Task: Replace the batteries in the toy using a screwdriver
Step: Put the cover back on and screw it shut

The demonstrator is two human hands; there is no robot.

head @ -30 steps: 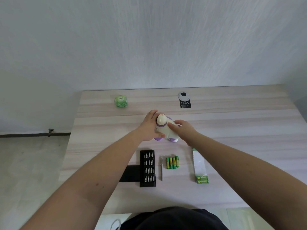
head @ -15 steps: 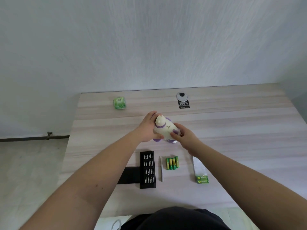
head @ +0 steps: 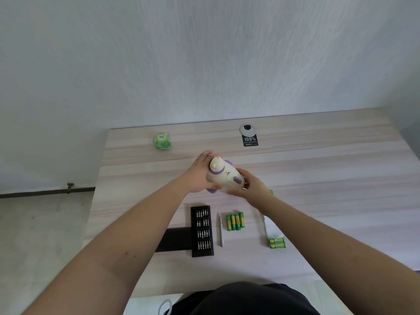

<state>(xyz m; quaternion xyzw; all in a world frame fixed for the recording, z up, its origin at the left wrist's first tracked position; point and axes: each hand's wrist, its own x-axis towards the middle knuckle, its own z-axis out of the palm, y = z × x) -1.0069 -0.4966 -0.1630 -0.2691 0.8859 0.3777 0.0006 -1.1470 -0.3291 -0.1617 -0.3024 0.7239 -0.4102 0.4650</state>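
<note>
- Toy [head: 223, 177], cream plastic animal figure with purple collar and feet, is held above the pale wood-grain table [head: 318, 169], tilted with head up and away.
- Left hand [head: 198, 175] is wrapped round the toy's head-side flank, fingers curled on the body; firm hold.
- Right hand [head: 250, 186] is curled round the lower rear end, thumb on top; both hands carry the toy, nothing else is held.
- Step in hand is judged as turning the toy over to expose the battery door; door and screw are not visible from here.
- Advice: toy is best rotated until the underside faces up, then laid flat on the table so one hand is freed for the tool.
- Slim silver screwdriver [head: 221, 230] lies untouched just beside the black bit case [head: 202, 230], near four green-and-yellow loose batteries [head: 235, 221].
- Opened green battery pack [head: 276, 243] lies further right, apart from the loose cells.
- Toy should be set down clear of the batteries to avoid scattering them.
- Rounded body is likely to roll; it should be pinned by the left hand while unscrewing.
</note>
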